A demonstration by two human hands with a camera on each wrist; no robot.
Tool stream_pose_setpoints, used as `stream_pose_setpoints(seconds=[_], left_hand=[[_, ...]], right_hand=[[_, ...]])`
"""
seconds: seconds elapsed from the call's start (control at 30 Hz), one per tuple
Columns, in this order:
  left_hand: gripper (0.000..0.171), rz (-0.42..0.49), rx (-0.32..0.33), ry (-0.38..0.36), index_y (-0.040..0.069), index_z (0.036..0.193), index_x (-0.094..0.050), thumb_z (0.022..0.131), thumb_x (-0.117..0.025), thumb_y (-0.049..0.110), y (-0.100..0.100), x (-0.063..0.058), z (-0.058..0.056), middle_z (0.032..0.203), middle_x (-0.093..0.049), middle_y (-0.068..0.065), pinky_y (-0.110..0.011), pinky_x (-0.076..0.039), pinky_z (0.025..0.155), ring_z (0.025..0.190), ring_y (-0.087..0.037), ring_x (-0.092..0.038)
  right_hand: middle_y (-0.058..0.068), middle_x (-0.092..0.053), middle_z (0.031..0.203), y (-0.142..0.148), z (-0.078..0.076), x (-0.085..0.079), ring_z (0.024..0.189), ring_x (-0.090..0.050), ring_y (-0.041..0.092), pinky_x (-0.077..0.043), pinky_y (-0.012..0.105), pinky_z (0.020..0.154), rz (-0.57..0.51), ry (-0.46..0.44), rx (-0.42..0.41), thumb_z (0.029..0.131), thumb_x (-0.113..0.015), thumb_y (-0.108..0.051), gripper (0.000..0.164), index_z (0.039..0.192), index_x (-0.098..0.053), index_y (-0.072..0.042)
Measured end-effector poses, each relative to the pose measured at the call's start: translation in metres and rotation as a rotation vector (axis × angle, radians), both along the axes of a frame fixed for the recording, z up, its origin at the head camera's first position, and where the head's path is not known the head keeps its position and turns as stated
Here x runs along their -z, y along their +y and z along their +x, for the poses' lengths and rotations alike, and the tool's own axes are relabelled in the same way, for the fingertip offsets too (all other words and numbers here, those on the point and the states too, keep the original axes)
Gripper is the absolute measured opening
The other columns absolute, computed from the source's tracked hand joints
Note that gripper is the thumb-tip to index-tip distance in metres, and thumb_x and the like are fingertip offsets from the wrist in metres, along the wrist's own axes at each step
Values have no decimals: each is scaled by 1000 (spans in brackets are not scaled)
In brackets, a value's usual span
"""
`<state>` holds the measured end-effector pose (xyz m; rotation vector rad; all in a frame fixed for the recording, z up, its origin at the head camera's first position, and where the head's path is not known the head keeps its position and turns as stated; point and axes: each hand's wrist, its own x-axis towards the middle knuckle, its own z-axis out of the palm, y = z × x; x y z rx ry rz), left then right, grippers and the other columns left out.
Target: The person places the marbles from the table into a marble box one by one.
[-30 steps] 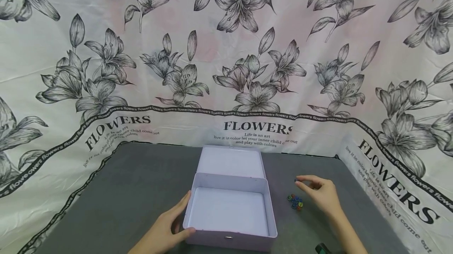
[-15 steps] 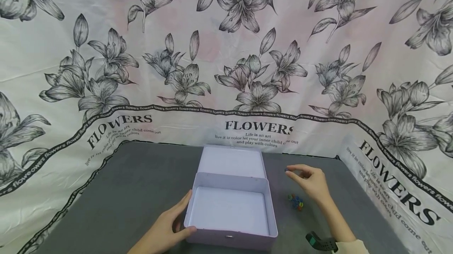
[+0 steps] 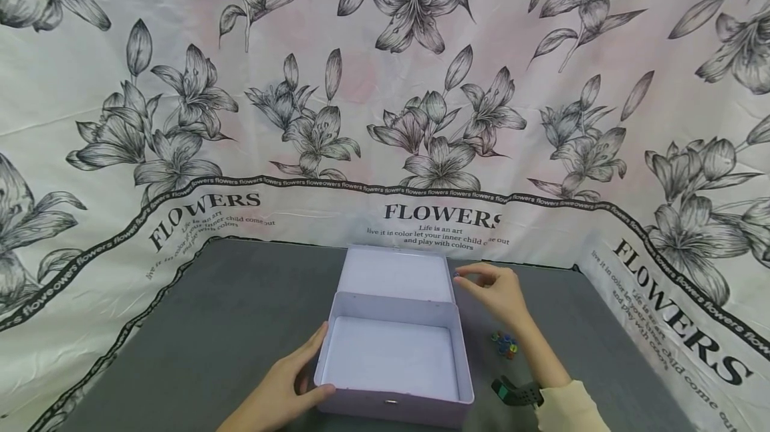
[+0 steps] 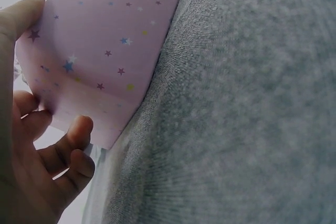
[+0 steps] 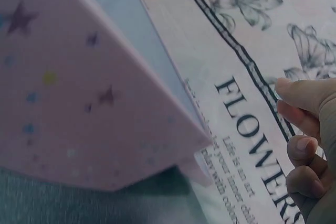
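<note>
Pale, faintly creased fabric point(image 3: 337, 111) printed with line-drawn lilies hung behind the dark grey tabletop point(image 3: 240, 325), whose weave looked fine and grainy up close. On it stood a smooth, thin-walled rectangular box point(image 3: 394, 408), lilac and scattered with small stars outside, plain and pale inside, its flat lid point(image 3: 394, 275) laid back and a small shiny clasp point(image 3: 391, 402) on the front. The left hand point(image 3: 283, 382) gripped the box's near left corner, thumb at the front and fingers along the side wall. The right hand point(image 3: 496, 291), beside the lid's right edge, pinched a tiny bluish piece point(image 3: 456, 275) between thumb and forefinger; its exact shape was too small to tell. Near the box's right wall lay a cluster of small glossy multicoloured pieces point(image 3: 505, 345). A cream sleeve point(image 3: 568, 408) and a dark strap point(image 3: 517, 392) showed at the right wrist.
</note>
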<state>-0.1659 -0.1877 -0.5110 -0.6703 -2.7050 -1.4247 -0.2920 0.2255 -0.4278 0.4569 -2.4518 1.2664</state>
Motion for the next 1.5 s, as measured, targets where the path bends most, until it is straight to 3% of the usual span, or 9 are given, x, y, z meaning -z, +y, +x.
stream_pose_setpoints(seconds=[0.27, 0.67, 0.73, 0.9, 1.03, 1.23, 1.5], left_hand=[[92, -8, 1, 2, 18, 170, -26, 97, -79, 38, 0, -2, 1, 172, -33, -11, -20, -44, 56, 59, 4, -38], [92, 4, 4, 18, 21, 170, -26, 97, -79, 37, -1, -2, 2, 172, -33, -11, -19, -43, 58, 61, 5, -36], [92, 4, 7, 17, 20, 170, -26, 97, -79, 37, -2, -1, 1, 172, -32, -11, -19, -43, 57, 60, 5, -36], [93, -2, 7, 5, 17, 170, -26, 97, -79, 37, -1, -1, 0, 172, -32, -12, -19, -43, 57, 60, 4, -36], [93, -3, 11, 7, 15, 170, -26, 97, -79, 37, -1, -1, 0, 172, -32, -13, -19, -43, 57, 59, 5, -36], [92, -8, 28, 43, 9, 169, -27, 97, -79, 34, -1, 2, -3, 170, -32, -18, -18, -43, 56, 58, 6, -34], [91, -12, 28, 9, 10, 169, -26, 98, -78, 32, -1, 0, -3, 170, -33, -18, -19, -43, 55, 58, 5, -37]], right_hand=[[8, -78, 90, -27, -10, -9, 49, -43, 6, -34, 25, 45, -9, -6, -46, 91, -86, -19, 16, 105, -85, -13], [3, -66, 66, -59, -22, -18, 46, -37, 4, -30, 23, 44, 2, -16, -136, 91, -86, -17, 16, 106, -85, -11], [6, -70, 71, -65, -23, -18, 47, -38, 4, -29, 23, 44, 5, -21, -140, 90, -86, -18, 16, 106, -85, -13], [7, -80, 111, -81, -27, -19, 51, -45, 5, -32, 23, 46, -2, -8, -186, 90, -86, -16, 14, 104, -86, -13], [8, -79, 112, -94, -27, -19, 49, -43, 4, -33, 23, 46, -8, -13, -239, 91, -86, -15, 13, 103, -86, -13], [8, -80, 106, -111, -28, -13, 44, -34, -1, -30, 22, 44, 12, -45, -318, 91, -85, -16, 13, 104, -85, -12], [7, -82, 101, -127, -26, 7, 44, -24, -5, -27, 20, 46, 93, -65, -428, 91, -84, -11, 11, 102, -85, -9]])
